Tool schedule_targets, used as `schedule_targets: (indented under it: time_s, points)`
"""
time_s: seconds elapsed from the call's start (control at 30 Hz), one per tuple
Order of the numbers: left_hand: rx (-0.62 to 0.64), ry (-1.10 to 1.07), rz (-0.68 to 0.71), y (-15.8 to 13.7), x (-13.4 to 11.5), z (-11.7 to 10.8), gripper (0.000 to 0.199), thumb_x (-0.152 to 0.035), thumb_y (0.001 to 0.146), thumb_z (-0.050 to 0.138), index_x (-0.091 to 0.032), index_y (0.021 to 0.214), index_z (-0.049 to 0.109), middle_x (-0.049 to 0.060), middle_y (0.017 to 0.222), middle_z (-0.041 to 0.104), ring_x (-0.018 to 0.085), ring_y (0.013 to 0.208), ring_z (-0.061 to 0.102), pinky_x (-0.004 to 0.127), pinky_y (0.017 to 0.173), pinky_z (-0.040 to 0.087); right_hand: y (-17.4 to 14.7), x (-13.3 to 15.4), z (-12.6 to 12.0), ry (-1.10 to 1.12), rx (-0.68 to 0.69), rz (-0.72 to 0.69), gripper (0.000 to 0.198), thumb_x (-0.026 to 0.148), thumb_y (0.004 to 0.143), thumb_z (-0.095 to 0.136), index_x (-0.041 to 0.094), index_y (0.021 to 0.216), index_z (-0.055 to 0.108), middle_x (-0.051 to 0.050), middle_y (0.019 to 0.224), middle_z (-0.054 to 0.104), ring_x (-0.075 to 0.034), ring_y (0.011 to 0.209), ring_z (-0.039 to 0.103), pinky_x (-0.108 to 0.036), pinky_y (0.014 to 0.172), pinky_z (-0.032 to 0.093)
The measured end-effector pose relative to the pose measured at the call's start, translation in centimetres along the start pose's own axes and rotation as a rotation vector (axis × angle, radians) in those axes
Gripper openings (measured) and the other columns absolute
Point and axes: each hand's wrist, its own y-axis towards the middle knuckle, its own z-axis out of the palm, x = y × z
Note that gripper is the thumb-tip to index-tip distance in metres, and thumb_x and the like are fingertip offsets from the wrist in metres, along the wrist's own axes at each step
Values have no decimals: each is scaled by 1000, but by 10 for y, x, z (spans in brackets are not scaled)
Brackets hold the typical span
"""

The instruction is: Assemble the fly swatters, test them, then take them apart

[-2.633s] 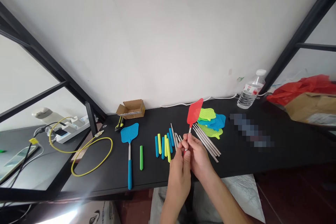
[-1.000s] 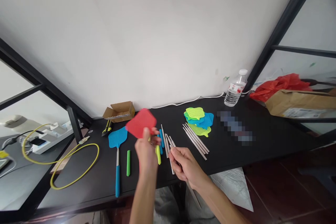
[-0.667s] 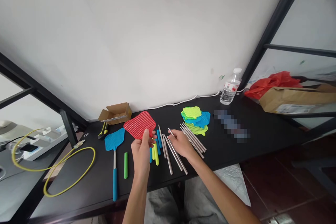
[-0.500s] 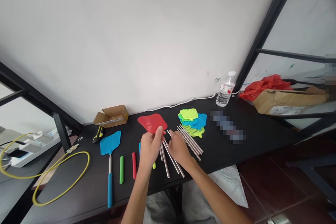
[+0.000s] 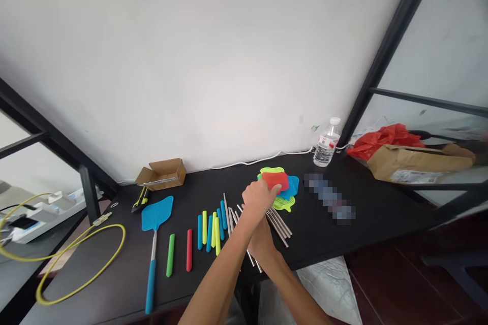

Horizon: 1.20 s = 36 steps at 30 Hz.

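My left hand (image 5: 259, 199) is closed on a red fly swatter head (image 5: 275, 181), over a pile of blue (image 5: 293, 187), green and yellow swatter heads (image 5: 284, 203). Below it, crossed by my left forearm, my right hand (image 5: 262, 239) is over the metal rods; its fingers are hidden. More metal rods (image 5: 279, 227) lie to its right. To the left lie several blue (image 5: 200, 232) and yellow handles (image 5: 217, 236), one red handle (image 5: 189, 250) and one green handle (image 5: 170, 255). A whole blue fly swatter (image 5: 157, 213) lies further left.
On the black table (image 5: 328, 233) are a small open cardboard box (image 5: 163, 175), a black-and-yellow tool (image 5: 140, 201), a looped yellow cable (image 5: 121, 249), a water bottle (image 5: 327, 144) and a blurred item (image 5: 330, 197). A brown package (image 5: 415, 162) and red bag (image 5: 389, 141) are at the right.
My left hand has carried the red swatter head right, onto the pile, and now crosses over my right hand. The blue and yellow handles have come into fuller view.
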Motion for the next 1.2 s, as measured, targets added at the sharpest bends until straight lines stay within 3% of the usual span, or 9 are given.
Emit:
schedule_targets:
  time_s: [0.13,0.27,0.37,0.47,0.6,0.77,0.9,1.0,1.2]
  points:
    - [-140,43,-41,-39,60,-45,45,-59,88,42,-23,84,69,8,84,71,23,81,66,28,64,40,2,-2,-3,4,4,-30,37,15,86,43,15,118,62,-14,111,64,-29,105,56,-45,90,47]
    - [-279,130,-437,-97,181,-88,47,-63,87,38,-25,101,64,8,95,71,29,83,66,33,65,43,5,0,-3,173,22,42,42,19,91,42,17,131,56,-13,123,61,-27,118,54,-43,99,45]
    - [-239,192,-644,-135,256,-94,57,-69,80,43,-21,105,60,13,99,70,36,92,65,39,70,46,8,4,2,287,17,57,40,21,91,43,18,128,57,-12,126,60,-26,118,55,-42,99,46]
    - [-100,187,-647,-158,281,-83,51,-69,80,43,-23,94,62,13,97,70,38,90,66,42,72,46,9,6,4,328,-3,70,39,23,90,45,19,126,59,-12,126,61,-27,117,56,-44,98,47]
    - [-99,231,-659,-162,268,-77,40,-55,86,37,-24,91,62,14,96,70,39,88,65,44,71,45,5,12,-9,343,-29,75,36,28,90,47,21,123,61,-11,125,62,-27,118,55,-45,97,46]
    - [-334,133,-622,-162,218,-71,40,-52,92,31,-23,107,53,13,86,68,33,77,66,37,67,43,-6,42,-25,576,71,113,35,41,94,47,21,113,68,-12,114,68,-26,108,62,-40,93,48]
    - [-306,-343,-300,-172,141,-37,33,-50,93,36,-25,106,52,5,73,65,24,62,61,28,58,37,-14,71,-17,981,330,233,41,53,92,51,19,108,69,-10,96,71,-23,91,66,-36,84,50]
    - [-309,-735,-206,-176,92,-13,34,-51,93,41,-23,109,53,4,73,62,21,61,59,26,57,36,-17,76,-14,1234,285,389,37,54,88,59,19,93,67,-5,79,66,-18,73,62,-32,71,50]
    - [-47,-1433,-218,-177,70,-7,40,-60,84,57,-21,87,49,-9,55,35,5,39,26,18,40,20,-22,65,-24,1494,208,504,30,48,82,69,20,76,59,2,64,43,-15,63,48,-29,61,45]
